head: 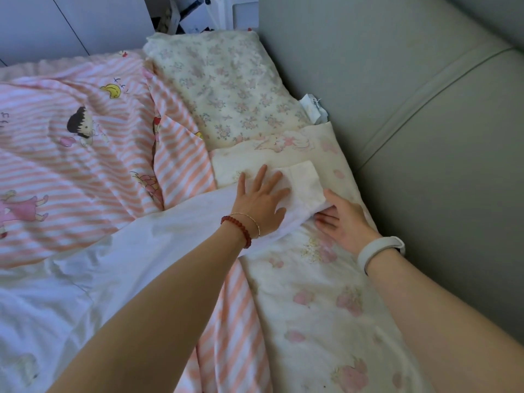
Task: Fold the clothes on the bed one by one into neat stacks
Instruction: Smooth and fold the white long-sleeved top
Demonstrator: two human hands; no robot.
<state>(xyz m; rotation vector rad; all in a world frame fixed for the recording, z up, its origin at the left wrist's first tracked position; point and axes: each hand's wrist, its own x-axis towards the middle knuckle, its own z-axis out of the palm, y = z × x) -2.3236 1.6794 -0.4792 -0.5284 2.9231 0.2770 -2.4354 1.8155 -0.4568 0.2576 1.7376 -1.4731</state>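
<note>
A person leaned over a bed, both arms stretched toward its far right side, next to a grey padded headboard [411, 109]. The left hand [261, 202], a red bead bracelet [238, 229] at its wrist, lay flat with fingers spread on a white garment [303, 182], pressing down its folded end. The right hand [344, 219], above a white wristband [380, 249], reached in at the garment's right edge; its fingertips slipped under the cloth, so whether they pinched it could not be told. The rest of the white garment trailed left and near across a pink striped quilt [71, 165] with cartoon figures. Under the hands lay a cream sheet with pink prints [326, 307], and beyond it a floral pillow [226, 89]. The work appeared to be early in one fold: the small end had been turned over and was being smoothed. The next move would likely call for drawing the long trailing part in and doubling it over squarely, keeping the edges aligned.
</note>
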